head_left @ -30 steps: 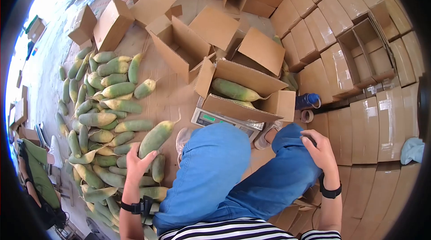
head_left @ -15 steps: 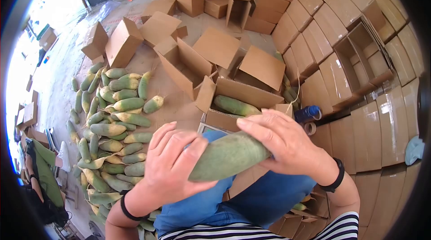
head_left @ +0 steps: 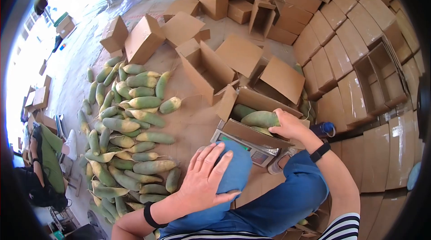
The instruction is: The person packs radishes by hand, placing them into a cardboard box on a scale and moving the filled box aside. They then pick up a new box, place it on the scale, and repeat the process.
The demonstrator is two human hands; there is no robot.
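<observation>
My right hand is closed round one end of a green radish, which lies inside an open cardboard box. Beside it in the box are another green radish and part of a paler one below. The box rests on a scale with a keypad and a lit display, partly hidden by my knee. Fingers spread, my left hand lies on my blue-trousered knee and holds nothing. To its left, many green radishes with pale ends lie heaped on the floor.
More open boxes stand beyond the packed one. Stacked cartons form a wall on the right. A dark blue bottle stands near the box's right side. At far left, another person is partly in view.
The radish has gone from between both hands, above my lap, into the box with my right hand. My left hand has let go and come down on my knee. The view has shifted.
</observation>
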